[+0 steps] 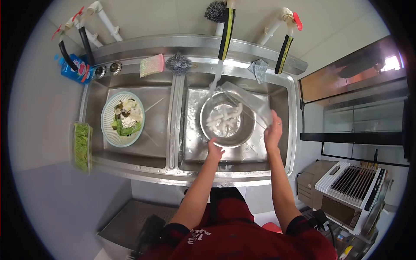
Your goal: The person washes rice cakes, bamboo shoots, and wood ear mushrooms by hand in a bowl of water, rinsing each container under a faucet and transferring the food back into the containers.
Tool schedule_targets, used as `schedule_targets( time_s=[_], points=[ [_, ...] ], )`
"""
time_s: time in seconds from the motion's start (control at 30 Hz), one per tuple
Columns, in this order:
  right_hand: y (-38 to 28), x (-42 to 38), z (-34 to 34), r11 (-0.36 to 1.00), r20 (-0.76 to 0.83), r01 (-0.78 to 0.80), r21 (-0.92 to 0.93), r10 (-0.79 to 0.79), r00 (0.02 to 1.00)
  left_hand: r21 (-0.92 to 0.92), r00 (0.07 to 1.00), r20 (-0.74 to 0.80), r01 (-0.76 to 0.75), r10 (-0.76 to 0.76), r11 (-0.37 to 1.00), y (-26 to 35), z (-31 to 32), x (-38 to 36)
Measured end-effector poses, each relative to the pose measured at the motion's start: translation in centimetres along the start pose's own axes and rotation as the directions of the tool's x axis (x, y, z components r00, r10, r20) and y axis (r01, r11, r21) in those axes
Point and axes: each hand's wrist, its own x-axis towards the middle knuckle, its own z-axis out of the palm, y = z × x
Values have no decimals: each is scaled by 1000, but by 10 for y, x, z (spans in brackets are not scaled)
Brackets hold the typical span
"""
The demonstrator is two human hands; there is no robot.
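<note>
My left hand [215,150] is at the near rim of a round metal bowl [245,138], its thumb apart and its fingers on the rim. Whitish, elongated pieces [223,121] of food lie inside that bowl; their exact kind is not clear. My right hand [273,132] is closed on a clear plastic bag [248,100], which slants over the bowl's far right side. Water runs from the middle tap hose [226,37] near the bag's upper end. The bowl stands in the right sink basin [195,147].
In the left basin sits a colander [104,119] with vegetable scraps. A container of greens [81,147] stands at the left edge. Along the back ledge lie a sponge [151,65], a steel scourer [178,63] and a grey cloth [259,69]. A blue bottle [77,69] is at far left.
</note>
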Motion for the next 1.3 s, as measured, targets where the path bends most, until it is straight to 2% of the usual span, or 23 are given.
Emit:
schedule_targets(
  time_s=[0.07,0.13,0.2,0.23,0.27,0.3,0.33,0.4,0.47,0.5,0.53,0.6,0.67,0.73,0.8,0.87,0.9,0.93,1.07,1.13,1.2,1.27,1.3],
  points=[
    [9,1,-9,994,-2,-91,53,91,996,-99,999,-34,-40,37,994,18,7,-8],
    [3,3,-22,983,-137,-130,128,147,980,-177,999,-44,-22,15,984,51,-6,-3],
    [5,-7,-12,978,-196,-192,81,205,959,-258,947,-125,-319,296,912,82,-16,21],
    [1,-9,-5,793,-80,-409,452,492,867,-255,949,-120,-313,291,915,96,-1,13],
    [-2,-13,1,434,138,-546,717,680,721,-142,898,-84,-439,432,887,110,11,5],
    [-2,-17,10,195,320,-652,733,747,583,-33,829,-31,-560,559,828,122,24,-9],
    [-10,-15,17,196,314,-651,734,751,581,-30,831,-25,-556,555,831,129,36,-18],
    [-27,-8,31,-218,618,-740,636,719,318,419,748,200,-649,633,635,143,60,-36],
    [-22,-13,45,-298,755,-781,548,578,310,321,736,393,-671,551,668,186,72,-68],
    [-26,-10,50,-354,805,-788,504,523,280,298,809,453,-534,375,791,214,80,-82],
    [-29,-9,53,-370,846,-806,461,457,274,298,807,466,-528,362,795,233,85,-81],
    [-38,-7,58,-358,902,-855,375,353,248,602,784,607,-345,-132,720,255,91,-77],
    [-42,-8,65,-293,875,-878,379,422,238,641,796,589,-356,-139,680,251,96,-80],
    [-24,2,73,-218,836,-893,394,489,250,563,800,593,-329,-93,758,241,86,-75],
    [16,16,93,400,460,-832,385,698,549,477,846,533,-303,2,825,223,66,-83],
    [53,48,111,766,206,-588,259,551,809,369,873,484,-267,61,890,202,39,-82],
    [57,67,117,907,91,-418,51,412,907,323,887,456,-249,81,913,191,27,-82],
    [59,84,120,958,17,-223,-179,230,973,324,888,453,-251,84,912,182,20,-89],
    [81,123,143,944,134,0,-331,47,990,285,917,389,-209,86,935,156,18,-92],
    [91,127,134,986,247,125,-109,-95,964,330,929,364,-198,69,923,145,17,-91],
    [85,135,121,997,284,61,50,-72,956,230,925,373,-161,66,960,142,34,-82],
    [69,134,109,893,382,-226,389,67,922,237,924,374,-175,76,955,138,54,-78],
    [53,136,101,855,416,-245,458,37,909,231,911,408,-174,67,957,137,60,-72]
  ],
)
